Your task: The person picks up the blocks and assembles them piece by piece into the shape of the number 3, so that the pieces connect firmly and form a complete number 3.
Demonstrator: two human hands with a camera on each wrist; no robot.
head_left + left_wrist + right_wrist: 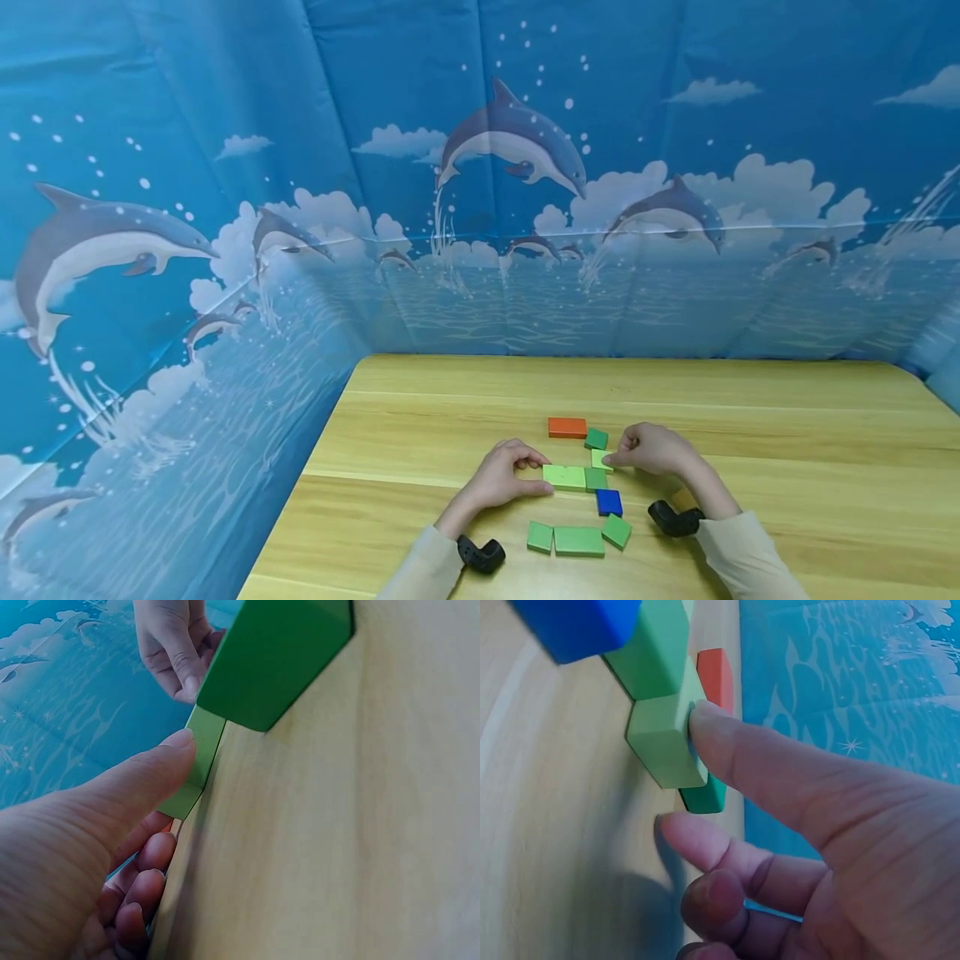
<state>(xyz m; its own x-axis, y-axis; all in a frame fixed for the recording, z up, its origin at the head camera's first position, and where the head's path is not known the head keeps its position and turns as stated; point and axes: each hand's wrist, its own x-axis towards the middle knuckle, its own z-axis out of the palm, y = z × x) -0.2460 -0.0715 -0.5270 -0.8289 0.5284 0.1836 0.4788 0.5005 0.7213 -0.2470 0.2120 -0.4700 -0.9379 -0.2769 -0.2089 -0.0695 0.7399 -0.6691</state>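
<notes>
My left hand (501,477) holds the long light green block (564,477) at its left end, thumb on the near side and fingers at the far side. The straight thumb of my right hand (656,451) touches the small light green block (664,742). In the right wrist view its index finger is apart from that block, low over the table, and the other fingers curl loosely. A green block (596,478) adjoins the long block's right end. Behind the small light green block sit a dark green block (596,438) and an orange block (567,427).
A blue block (609,502) lies nearer the front. Closer still, a row holds a small green block (539,537), a longer green block (579,542) and a turned green block (617,531). A yellowish block (684,499) is partly hidden by the right wrist. A dolphin-printed curtain (480,308) hangs behind the table.
</notes>
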